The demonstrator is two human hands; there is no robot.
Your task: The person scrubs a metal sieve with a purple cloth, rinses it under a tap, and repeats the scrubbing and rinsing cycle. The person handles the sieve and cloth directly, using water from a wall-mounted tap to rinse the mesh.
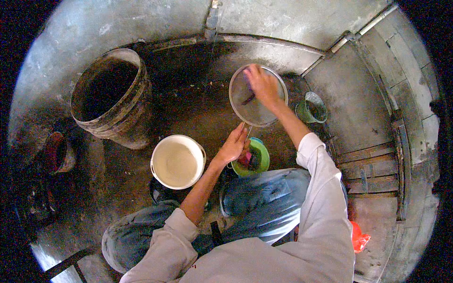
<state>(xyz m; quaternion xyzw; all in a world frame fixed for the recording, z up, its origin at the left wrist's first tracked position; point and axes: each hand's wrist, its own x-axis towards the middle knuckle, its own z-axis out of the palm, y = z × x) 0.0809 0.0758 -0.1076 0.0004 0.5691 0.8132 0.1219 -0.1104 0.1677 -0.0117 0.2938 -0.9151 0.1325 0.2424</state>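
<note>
My left hand (233, 145) is closed round the handle of a round metal-rimmed strainer (244, 113) with a fine mesh. Over that mesh is my right hand (260, 85), blurred, its fingers bent near the far part of the rim; whether it holds anything is unclear. A dark mark or object shows on the mesh below my fingers. Below the strainer's handle, close to my knee, stands a green plastic container (260, 162) with something pink and dark inside. To the left of my left forearm is a white bucket (177, 161) with a pale, cloudy liquid in it.
A large, stained drum (138, 102) stands at the left, dark inside. Beyond my right forearm is a small greenish bucket (311, 108) by the wall. A reddish container (65, 155) lies at the far left. An orange-red plastic item (359, 237) is on the right.
</note>
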